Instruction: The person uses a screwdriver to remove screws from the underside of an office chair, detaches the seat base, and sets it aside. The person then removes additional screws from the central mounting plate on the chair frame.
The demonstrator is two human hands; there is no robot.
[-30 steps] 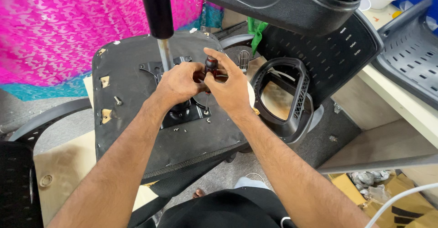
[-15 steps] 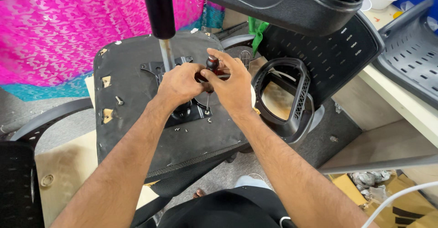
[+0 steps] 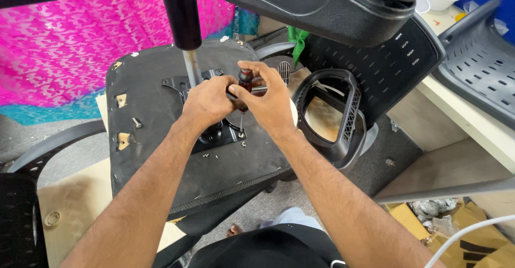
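An upturned office chair seat [image 3: 155, 155] lies in front of me, its black underside up, with a black metal mechanism plate [image 3: 225, 134] bolted at its middle and a gas-lift column [image 3: 189, 64] rising from it. My right hand [image 3: 268, 99] grips a screwdriver [image 3: 245, 80] with a dark red handle, held upright, its thin shaft reaching down to the plate's right corner. My left hand [image 3: 206, 101] is closed around the same screwdriver just below the handle, touching my right hand. A loose screw [image 3: 137, 122] lies on the seat at the left.
A black loop armrest [image 3: 335, 112] hangs at the seat's right edge. The chair base [image 3: 322, 5] looms overhead. A mesh backrest [image 3: 397, 59] and grey plastic chair shells [image 3: 477, 64] stand at right. Pink cloth [image 3: 70, 37] lies at back left, cardboard [image 3: 70, 214] on the floor.
Both hands stay together on the screwdriver over the plate; they have shifted only slightly, and the screwdriver's handle now shows more upright above the fingers.
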